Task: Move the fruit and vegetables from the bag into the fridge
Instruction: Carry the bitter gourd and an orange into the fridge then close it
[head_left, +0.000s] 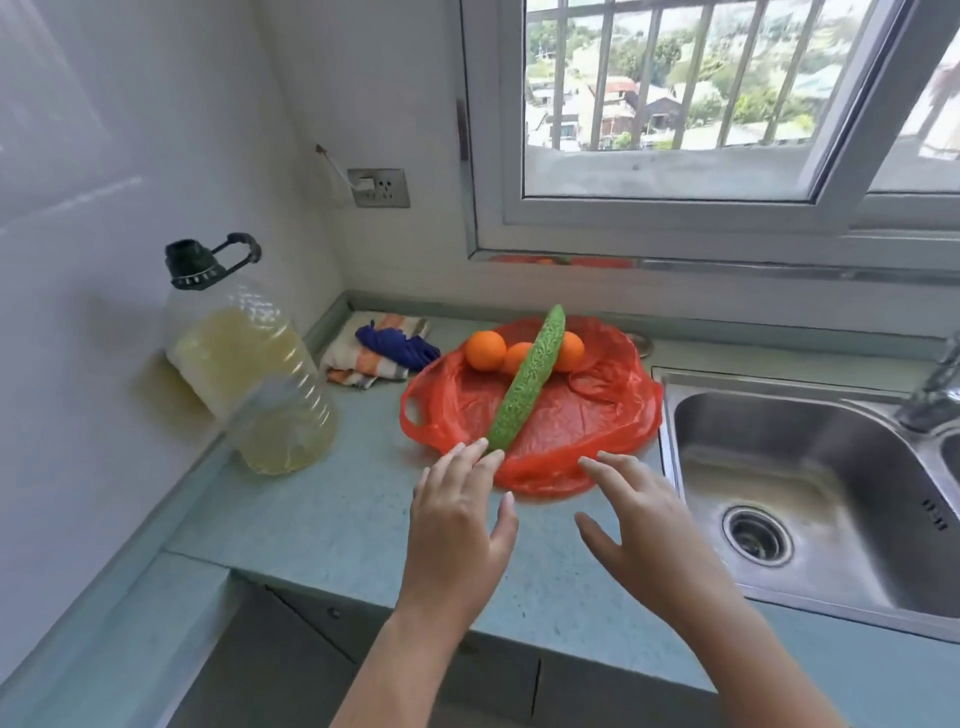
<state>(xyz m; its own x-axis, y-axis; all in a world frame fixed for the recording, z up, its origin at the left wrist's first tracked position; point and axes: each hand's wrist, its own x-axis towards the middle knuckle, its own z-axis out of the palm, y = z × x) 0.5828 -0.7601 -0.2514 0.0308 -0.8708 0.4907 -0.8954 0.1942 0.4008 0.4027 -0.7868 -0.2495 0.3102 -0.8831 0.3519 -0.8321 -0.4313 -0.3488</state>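
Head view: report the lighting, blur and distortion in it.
Head view: daylight from the barred window lights the scene evenly, with only faint shadows; the steel sink shows pale reflections; the oil bottle and the left wall look smeared; the wide lens bows the counter edge and tilts that window; the cucumber and oranges are fairly sharp.

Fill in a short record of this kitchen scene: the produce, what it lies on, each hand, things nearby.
produce: one cucumber, three oranges
lies on: red bag spread flat on the counter
left hand: open, fingers near the cucumber's end
right hand: open, above the bag's near edge
nearby: oil bottle, striped cloth, sink
fridge: not in view
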